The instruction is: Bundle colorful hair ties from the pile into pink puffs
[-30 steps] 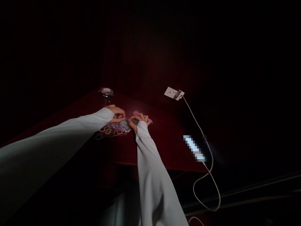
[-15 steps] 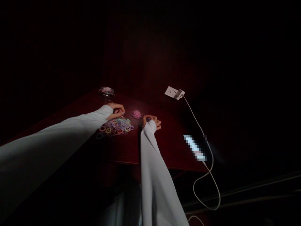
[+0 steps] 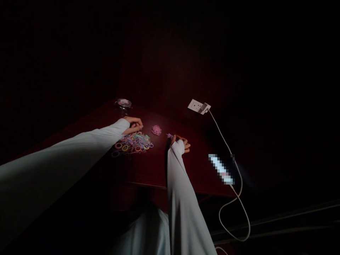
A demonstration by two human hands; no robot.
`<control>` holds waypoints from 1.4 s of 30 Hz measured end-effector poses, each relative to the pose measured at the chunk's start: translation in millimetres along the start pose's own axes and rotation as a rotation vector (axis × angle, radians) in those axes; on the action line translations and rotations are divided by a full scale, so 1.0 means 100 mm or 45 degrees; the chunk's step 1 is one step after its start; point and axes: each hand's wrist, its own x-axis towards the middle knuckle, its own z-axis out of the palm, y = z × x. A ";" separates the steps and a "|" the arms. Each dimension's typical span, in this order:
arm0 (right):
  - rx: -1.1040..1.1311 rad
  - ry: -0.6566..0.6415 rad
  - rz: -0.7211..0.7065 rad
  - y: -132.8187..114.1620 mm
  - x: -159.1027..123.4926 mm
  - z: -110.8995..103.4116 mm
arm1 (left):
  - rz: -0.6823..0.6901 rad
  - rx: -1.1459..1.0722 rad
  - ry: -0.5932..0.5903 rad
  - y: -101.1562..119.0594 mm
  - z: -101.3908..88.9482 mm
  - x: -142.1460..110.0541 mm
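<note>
My left hand [image 3: 135,124] is at the far edge of a mixed pile of coloured hair ties [image 3: 136,143], fingers curled and thumb pressed to them. Whatever that pinch holds, if anything, is too small to make out. My right hand [image 3: 182,143] is low over the table, its fingers apart and nothing visible in them. Just left of its thumb lies a small purple bunch of hair ties [image 3: 169,135], partly behind the hand. Between both hands, a little farther back, sits a round heap of pink hair ties [image 3: 156,130].
A clear round jar [image 3: 123,104] stands at the back left of the dark red table [image 3: 148,173]. Beyond the table is a wall socket [image 3: 196,106] with a charger; its white cable [image 3: 221,128] runs down to a blurred-out phone [image 3: 221,169] at the right.
My right hand has moved right and slightly nearer, uncovering the purple bunch. My left hand keeps its curled pose by the mixed pile. The whole view has shifted slightly.
</note>
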 end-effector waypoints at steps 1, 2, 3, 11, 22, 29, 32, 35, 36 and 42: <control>0.011 0.011 0.000 0.01 0.00 0.00 | -0.002 -0.006 0.007 0.00 0.00 0.00; 0.022 0.016 -0.005 0.01 0.00 0.01 | -0.002 -0.006 0.007 0.00 0.00 0.00; 0.032 0.015 -0.017 0.02 -0.01 0.01 | -0.002 -0.003 -0.001 0.00 0.00 0.00; 0.019 -0.088 -0.065 0.05 0.00 0.01 | 0.004 0.051 0.020 0.04 0.00 0.00; 0.255 -0.337 -0.672 -0.22 -0.30 -0.01 | -0.118 0.318 0.329 0.17 -0.09 0.00; 0.334 -0.525 -0.908 -0.34 -0.51 -0.04 | -0.087 0.298 0.289 0.05 -0.04 0.03; 0.354 -0.526 -0.888 -0.35 -0.51 -0.04 | -0.115 0.293 0.295 0.02 -0.03 0.04; 0.386 -0.531 -0.865 -0.35 -0.52 -0.03 | -0.122 0.314 0.293 0.03 -0.02 0.04; 0.392 -0.537 -0.864 -0.35 -0.53 -0.02 | -0.116 0.319 0.288 0.04 -0.02 0.04; 0.396 -0.599 -0.903 -0.32 -0.58 -0.03 | -0.045 0.320 0.209 0.11 -0.05 0.00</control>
